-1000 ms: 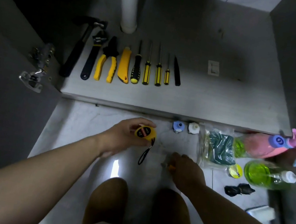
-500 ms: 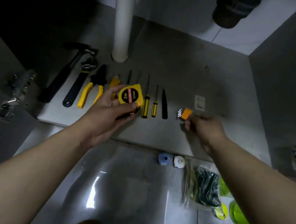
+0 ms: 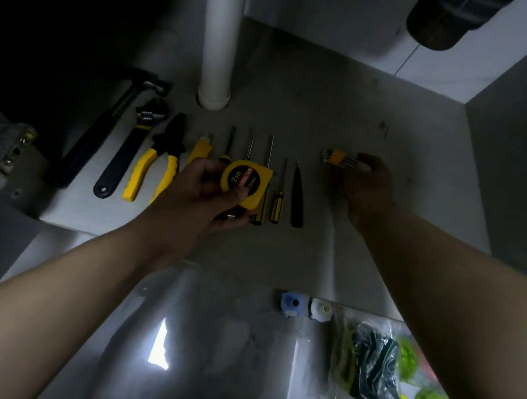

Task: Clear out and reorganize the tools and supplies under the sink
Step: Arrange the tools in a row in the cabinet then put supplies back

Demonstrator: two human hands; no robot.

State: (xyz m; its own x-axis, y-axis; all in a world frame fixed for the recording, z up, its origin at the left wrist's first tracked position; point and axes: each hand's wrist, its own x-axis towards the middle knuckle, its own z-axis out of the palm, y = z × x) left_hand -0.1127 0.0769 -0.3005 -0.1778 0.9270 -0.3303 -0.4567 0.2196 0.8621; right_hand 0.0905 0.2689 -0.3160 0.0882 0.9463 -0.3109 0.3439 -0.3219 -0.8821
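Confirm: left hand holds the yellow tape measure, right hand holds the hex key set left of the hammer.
Wrong side: the head view shows the right hand holding the hex key set right of the tool row, not by the hammer. The rest stands.

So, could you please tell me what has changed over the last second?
Both hands rose from the floor tiles into the cabinet. The left hand, still gripping the tape measure, now holds it over the screwdrivers. The right hand carried the hex key set to the right of them and still holds it. The hammer, wrench and pliers stayed in line.
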